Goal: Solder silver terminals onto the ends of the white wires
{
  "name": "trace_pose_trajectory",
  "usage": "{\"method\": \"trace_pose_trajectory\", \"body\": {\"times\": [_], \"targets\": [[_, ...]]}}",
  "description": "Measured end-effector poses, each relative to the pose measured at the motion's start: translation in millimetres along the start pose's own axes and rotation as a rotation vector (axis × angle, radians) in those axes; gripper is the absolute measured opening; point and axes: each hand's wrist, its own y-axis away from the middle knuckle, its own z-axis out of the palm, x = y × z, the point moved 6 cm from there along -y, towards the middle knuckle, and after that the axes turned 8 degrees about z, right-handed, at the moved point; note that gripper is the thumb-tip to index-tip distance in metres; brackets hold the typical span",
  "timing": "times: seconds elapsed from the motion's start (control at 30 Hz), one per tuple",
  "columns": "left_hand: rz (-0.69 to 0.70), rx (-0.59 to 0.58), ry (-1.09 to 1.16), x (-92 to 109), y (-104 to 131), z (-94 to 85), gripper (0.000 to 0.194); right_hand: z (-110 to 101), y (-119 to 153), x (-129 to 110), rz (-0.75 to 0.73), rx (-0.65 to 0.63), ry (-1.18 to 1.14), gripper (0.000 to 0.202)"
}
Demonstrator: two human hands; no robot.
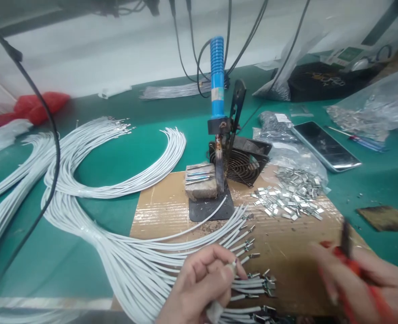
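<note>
My left hand [202,283] is closed in a pinch at the lower middle, with the pale tip of a white cable [233,265] between thumb and forefinger. Beneath and beside it fans out a bundle of white cables [145,252], many ending in small metal terminals [249,245]. At the lower right, my right hand [370,279] is wrapped round red-handled pliers [346,238], dark jaws upward and apart from the cables; both are smeared by motion. A heap of loose metal terminals [289,193] lies on the cardboard [286,243] ahead of my hands.
A blue-handled soldering iron [217,76] stands upright on a stand, beside a block [200,184] and a small fan [241,164]. To the right lie a phone [327,146], plastic bags [387,103] and a dark pad [384,218]. A black cord [55,135] hangs at left.
</note>
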Motion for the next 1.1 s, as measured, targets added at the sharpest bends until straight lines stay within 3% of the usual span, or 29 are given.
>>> {"method": "trace_pose_trajectory", "body": {"times": [0.2,0.3,0.6,1.1], "targets": [[0.043,0.018,-0.005,7,-6,7.0,0.037,52,21,-24,-0.252,-0.444,0.127,0.03],[0.034,0.026,-0.011,7,-6,6.4,0.037,63,25,-38,-0.351,-0.572,0.186,0.023],[-0.006,0.057,-0.018,-4,-7,-0.4,0.04,66,22,-49,-0.335,-0.672,0.2,0.018],[-0.014,0.102,0.028,0,-6,4.8,0.036,62,19,-53,-0.444,-0.643,0.191,0.029]]}}
